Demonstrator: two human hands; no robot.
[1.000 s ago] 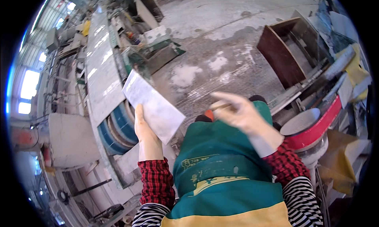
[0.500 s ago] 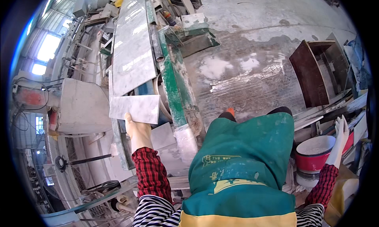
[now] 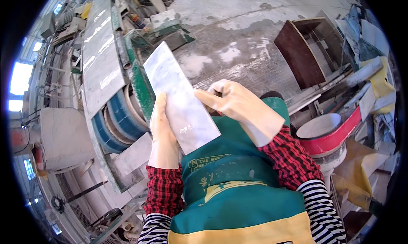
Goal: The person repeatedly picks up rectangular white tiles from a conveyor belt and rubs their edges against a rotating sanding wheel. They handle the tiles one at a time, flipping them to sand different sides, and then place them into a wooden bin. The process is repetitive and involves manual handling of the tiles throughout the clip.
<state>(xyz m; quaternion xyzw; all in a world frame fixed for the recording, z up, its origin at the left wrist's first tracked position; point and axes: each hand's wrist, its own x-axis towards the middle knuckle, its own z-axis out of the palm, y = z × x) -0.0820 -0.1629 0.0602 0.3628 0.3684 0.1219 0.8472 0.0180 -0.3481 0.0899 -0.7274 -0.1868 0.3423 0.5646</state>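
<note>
A long white marble tile with faint grey veins is tilted in front of my green apron. My left hand, in a cream rubber glove, grips its left edge, the thumb on the face and the other fingers hidden behind. On the opposite long edge is my right hand, gloved alike, with its fingers curled and a fingertip touching the tile. How far that hand reaches around the edge is hard to see. A small mark shows on the tile's lower face.
A conveyor with a pale slab runs along the left, over blue-and-white drums. Beside it stands a green machine frame. Right of me are a red-rimmed bucket, an open brown wooden box and scraps.
The tile has come off the conveyor's end toward my body and turned more upright. My right hand has swung from beside the bucket to the tile's edge. The view has shifted right.
</note>
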